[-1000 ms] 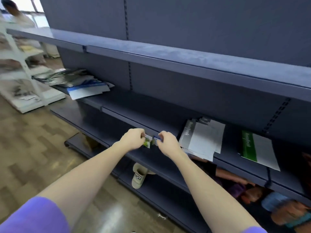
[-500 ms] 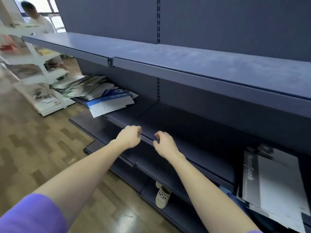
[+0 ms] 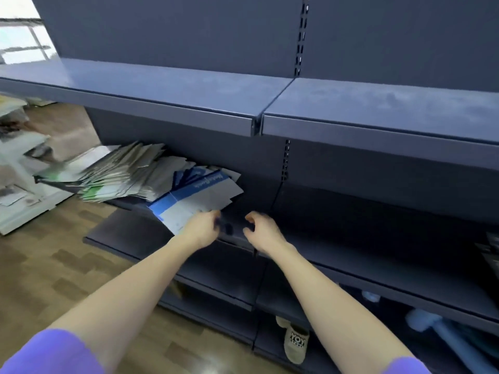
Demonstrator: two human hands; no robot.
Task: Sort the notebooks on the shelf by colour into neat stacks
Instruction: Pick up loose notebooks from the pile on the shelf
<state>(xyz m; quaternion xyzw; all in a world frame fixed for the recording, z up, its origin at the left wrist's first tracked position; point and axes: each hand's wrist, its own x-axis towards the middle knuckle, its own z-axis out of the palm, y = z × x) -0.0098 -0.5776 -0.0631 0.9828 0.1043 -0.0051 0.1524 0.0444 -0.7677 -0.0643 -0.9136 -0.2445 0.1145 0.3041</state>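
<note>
Shelving unit [image 3: 378, 109]: dark slate-blue throughout, back panel and boards alike, with black slotted strips down the uprights. Notebooks [image 3: 129, 176], heaped at 9 o'clock: mostly pale grey covers, some with green bands at the spine edge. Topmost notebook [image 3: 199, 195]: white-grey cover with a bright blue band bearing white lettering; darker blue covers fanned just behind it at 12 o'clock. Floor [image 3: 40, 279]: brown wood-look blocks in light and dark tones. Sleeves [image 3: 51, 354], at 7 and 5 o'clock: purple. Slipper [image 3: 295, 344], at 6 o'clock: beige with black lettering. Side rack [image 3: 24, 201], at 9 o'clock: white.
</note>
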